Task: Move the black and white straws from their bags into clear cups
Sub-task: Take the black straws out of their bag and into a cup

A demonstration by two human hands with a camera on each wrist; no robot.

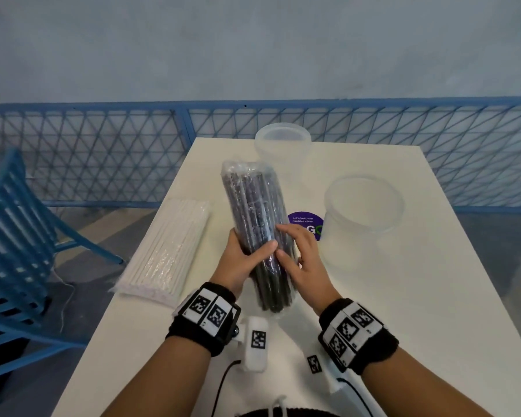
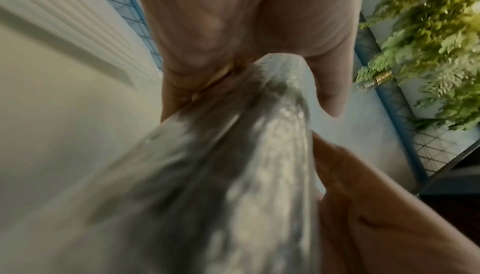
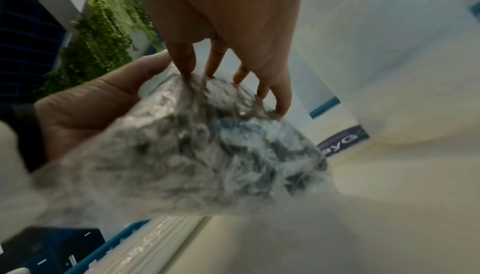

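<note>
Bag of black straws (image 1: 257, 233): clear crinkled plastic, dark bundle inside, lifted above counter (image 1: 403, 296), tilted; left hand (image 1: 241, 263) fingers clamped round it, right hand (image 1: 304, 260) fingers spread, tips pressing wrap.

— From my console, the black straws' bag (image 1: 254, 218) looked like glossy, crinkled clear plastic.
— And left of centre?
— The white straws' bag (image 1: 166, 251) shone the same; both cups (image 1: 363, 218) were frosted plastic, the table (image 1: 403, 296) smooth and matt.
</note>
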